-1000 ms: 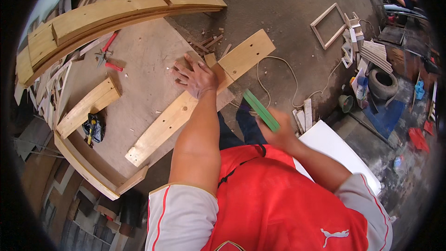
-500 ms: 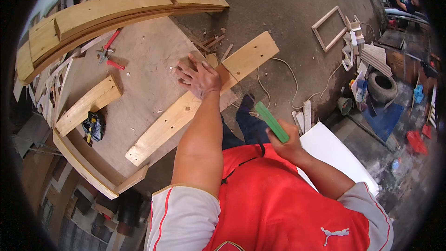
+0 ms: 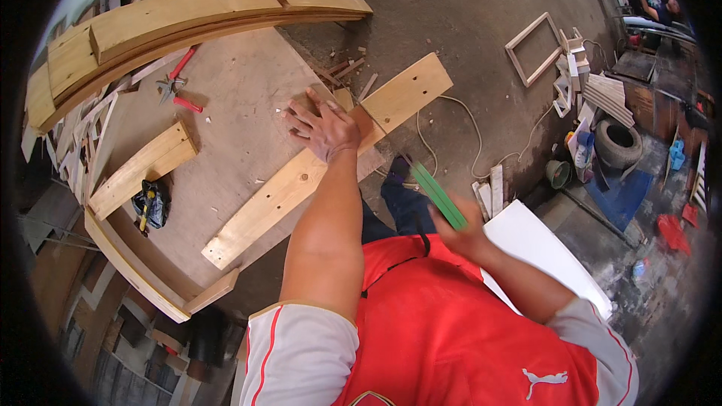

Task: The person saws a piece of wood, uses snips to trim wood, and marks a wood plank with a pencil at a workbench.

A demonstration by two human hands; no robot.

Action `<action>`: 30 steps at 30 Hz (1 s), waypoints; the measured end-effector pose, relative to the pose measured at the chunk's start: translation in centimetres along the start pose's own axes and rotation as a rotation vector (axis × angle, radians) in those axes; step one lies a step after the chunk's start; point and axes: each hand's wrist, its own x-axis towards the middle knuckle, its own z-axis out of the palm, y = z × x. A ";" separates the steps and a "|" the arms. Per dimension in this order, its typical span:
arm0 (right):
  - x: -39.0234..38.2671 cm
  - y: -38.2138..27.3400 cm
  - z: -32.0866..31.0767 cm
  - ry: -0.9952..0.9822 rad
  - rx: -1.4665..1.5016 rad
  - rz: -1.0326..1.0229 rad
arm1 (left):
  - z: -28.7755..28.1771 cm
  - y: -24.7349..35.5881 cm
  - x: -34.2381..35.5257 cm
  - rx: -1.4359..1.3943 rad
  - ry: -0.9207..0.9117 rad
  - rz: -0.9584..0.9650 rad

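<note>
My left hand (image 3: 329,129) rests with fingers spread on a long light wooden plank (image 3: 274,194) and the plywood sheet (image 3: 241,98) under it. Beside its wrist, a small reddish-brown block (image 3: 366,126) lies across the plank, next to a dark line over the wood. My right hand (image 3: 460,229), slightly blurred, is closed round a green straight bar-shaped tool (image 3: 438,197). That tool points up and left, apart from the plank; its exact kind cannot be made out.
A curved wooden beam (image 3: 188,19) spans the far left. Red-handled pincers (image 3: 174,86), a short board (image 3: 143,169) and a black bag (image 3: 153,203) lie on the sheet. A cord (image 3: 474,131), a wooden frame (image 3: 532,46) and a white panel (image 3: 545,256) are to the right. A person (image 3: 654,4) sits far right.
My right hand and the green tool have shifted slightly, with the tool's side turned a little. My left hand stays in place on the plank.
</note>
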 end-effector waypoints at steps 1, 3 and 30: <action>2.9 1.4 1.6 -0.009 -0.023 0.053 | 0.1 0.8 0.1 -0.005 -0.003 0.013; 8.8 1.6 4.0 0.024 0.053 0.133 | 0.8 2.7 -0.5 -0.006 -0.027 0.060; 8.4 1.1 4.3 0.019 0.028 0.159 | -0.5 1.9 -0.4 -0.026 -0.140 0.034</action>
